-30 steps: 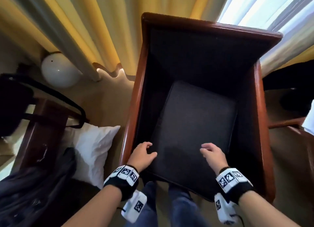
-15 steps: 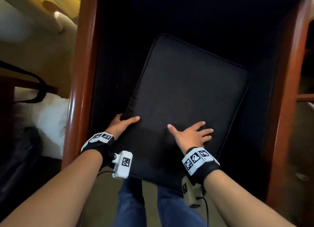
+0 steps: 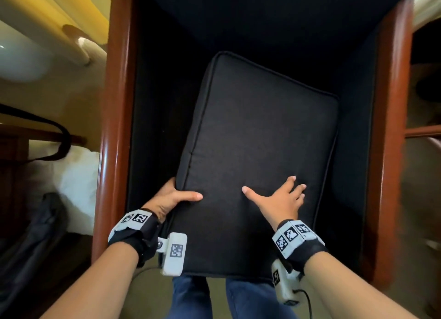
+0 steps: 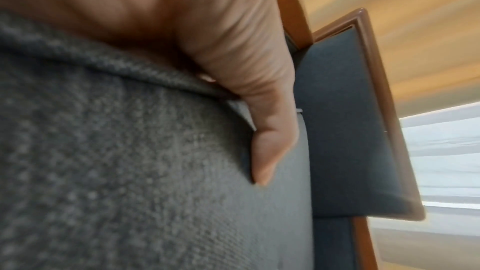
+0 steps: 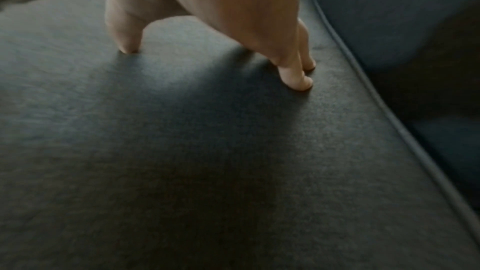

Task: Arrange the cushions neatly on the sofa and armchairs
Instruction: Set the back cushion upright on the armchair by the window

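Observation:
A dark seat cushion [image 3: 257, 137] lies skewed in the wooden armchair [image 3: 114, 137], its far end turned to the right and its near edge past the seat front. My left hand [image 3: 174, 195] grips the cushion's near left edge, thumb on top and fingers hidden under the side. The left wrist view shows that thumb [image 4: 267, 151] lying on the cushion [image 4: 130, 171]. My right hand [image 3: 284, 199] rests flat on the cushion's top with fingers spread. In the right wrist view its fingertips [image 5: 298, 81] press the fabric [image 5: 207, 151] near the piped right edge.
The armchair's right arm [image 3: 389, 137] and dark padded back close in the cushion. A white pillow [image 3: 71, 175] and a black bag strap [image 3: 55, 137] lie left of the chair. Yellow curtains [image 3: 47, 13] hang behind. My jeans-clad legs [image 3: 191, 297] stand at the seat front.
The view has come closer over the chair. My left hand went from resting at the cushion's corner to gripping its left edge. My right hand flattened and slid rightward on top.

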